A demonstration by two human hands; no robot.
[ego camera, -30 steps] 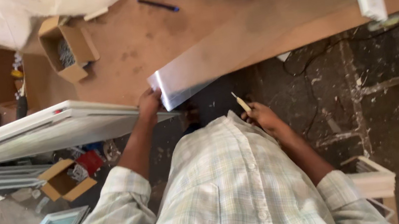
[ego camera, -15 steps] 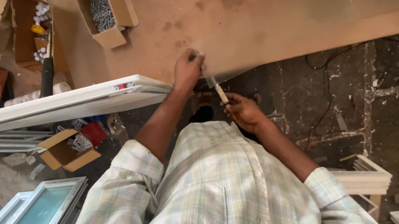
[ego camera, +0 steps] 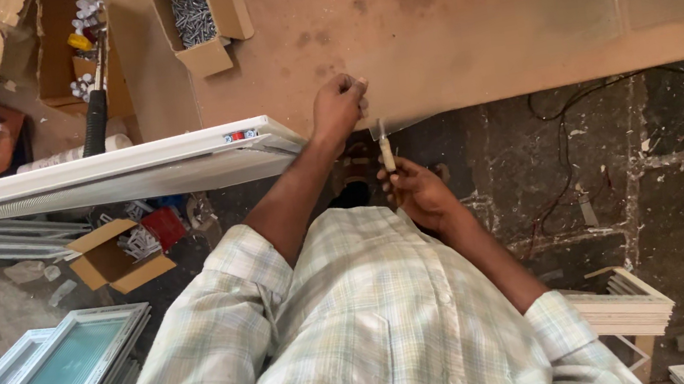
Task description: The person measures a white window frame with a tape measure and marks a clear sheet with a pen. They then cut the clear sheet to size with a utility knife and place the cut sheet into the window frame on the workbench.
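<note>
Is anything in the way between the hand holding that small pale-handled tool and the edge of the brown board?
Nothing visible. The right hand holds the small pale-handled tool upright, its tip meeting the brown board's edge. The left hand rests on that edge beside it, not between.

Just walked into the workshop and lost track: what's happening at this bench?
A person in a checked shirt stands at the brown workbench. The left hand is closed at the bench edge, seemingly on a thin clear piece. The right hand holds a small pale-handled tool upright just below it. A long white frame profile lies alongside.
</note>
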